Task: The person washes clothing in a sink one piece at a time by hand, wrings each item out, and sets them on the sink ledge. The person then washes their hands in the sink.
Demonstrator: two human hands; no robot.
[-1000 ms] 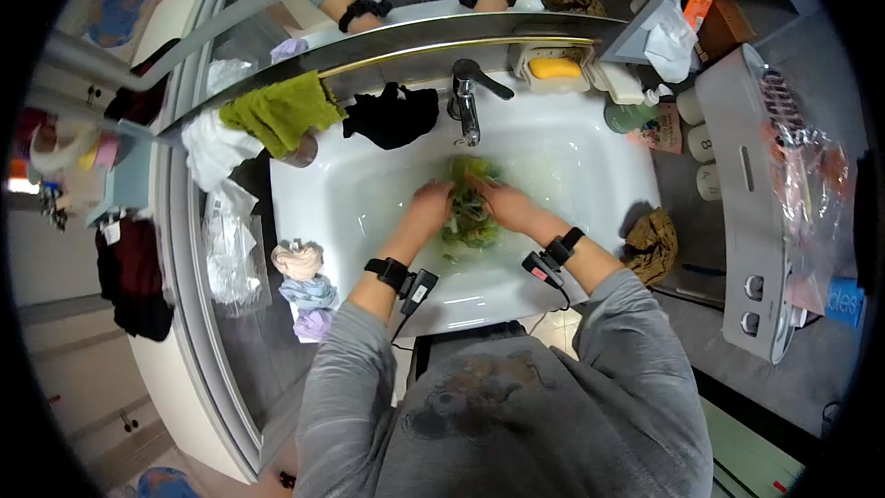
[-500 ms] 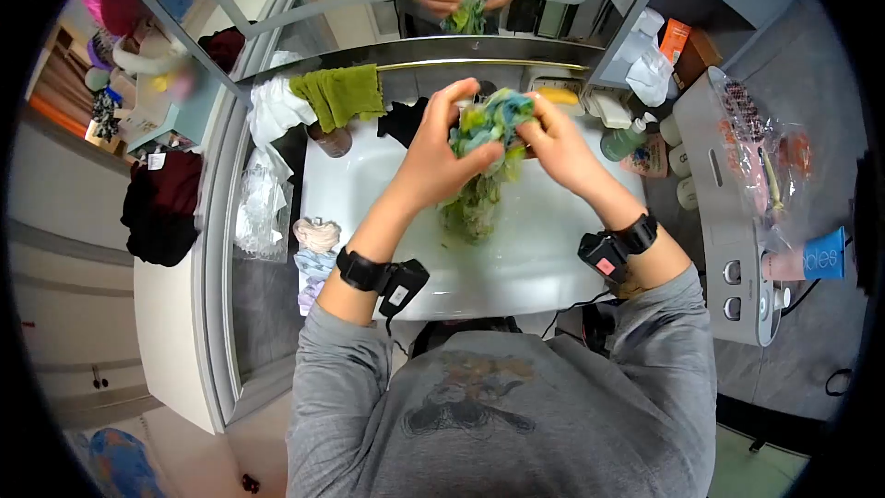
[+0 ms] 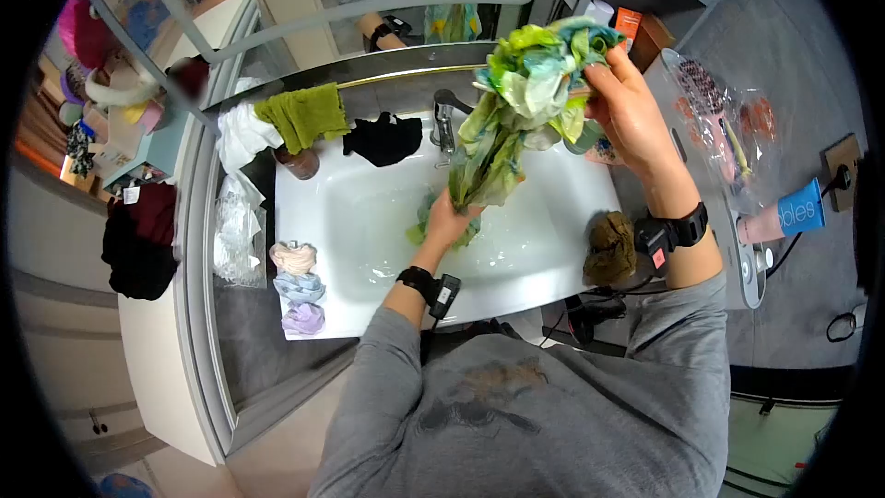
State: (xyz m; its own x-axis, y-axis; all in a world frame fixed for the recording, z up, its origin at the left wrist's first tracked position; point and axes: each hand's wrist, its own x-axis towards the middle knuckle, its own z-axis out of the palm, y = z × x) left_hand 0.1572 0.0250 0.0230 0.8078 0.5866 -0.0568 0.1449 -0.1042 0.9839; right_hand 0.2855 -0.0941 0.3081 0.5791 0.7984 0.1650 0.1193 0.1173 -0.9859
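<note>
A: Where was the cloth?
B: The green, yellow and blue cloth (image 3: 530,97) was up above the white sink (image 3: 369,263), stretched on a slant between the two hands, bunched full at the top and narrowing downward.

A: Right hand?
B: Right hand (image 3: 636,120): raised, upper end. Its thumb and fingers pinched the bluish edge of the bundle.

A: Left hand?
B: Left hand (image 3: 446,221): lower, over the basin. Its fingers were closed around the narrow end. More green fabric showed in the water just beneath; could not tell whether it belonged to the same piece.

A: Surroundings of the basin?
B: Faucet (image 3: 443,120) at the back rim, partly beside the cloth. Black cloth (image 3: 383,139) on the rim left of it. Olive towel (image 3: 302,118) hung at the rail's left end, next to a white cloth (image 3: 245,136). Three small fabric bundles (image 3: 300,288) sat in a row at the left edge: cream, pale blue, lilac.

A: Right side?
B: Brown crumpled bundle (image 3: 609,249) by the sink's right edge, near the right forearm. Pink-and-blue tube (image 3: 784,213) lay farther right.
</note>
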